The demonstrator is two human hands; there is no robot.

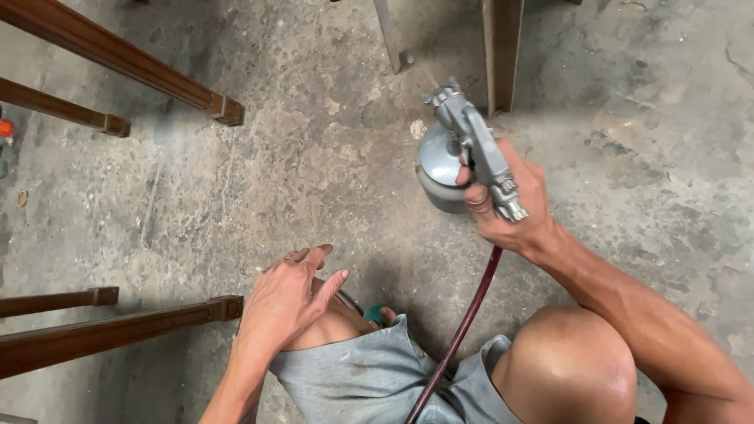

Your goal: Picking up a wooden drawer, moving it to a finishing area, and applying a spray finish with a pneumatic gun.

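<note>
My right hand (514, 206) grips a grey metal spray gun (475, 145) with its round cup (437, 169) hanging beneath, nozzle pointing away from me. A dark red hose (463, 326) runs from the gun's handle down between my knees. My left hand (287, 294) rests flat on my left knee, fingers spread, holding nothing. I am squatting in grey shorts (369, 377) over a stained concrete floor (314, 157).
Brown varnished wooden legs lie at the left: two at the top (141, 67), (67, 108) and two lower down (118, 330), (59, 300). More upright pieces (501, 47), (391, 35) stand at the top centre. An orange object (5, 127) peeks in at the left edge.
</note>
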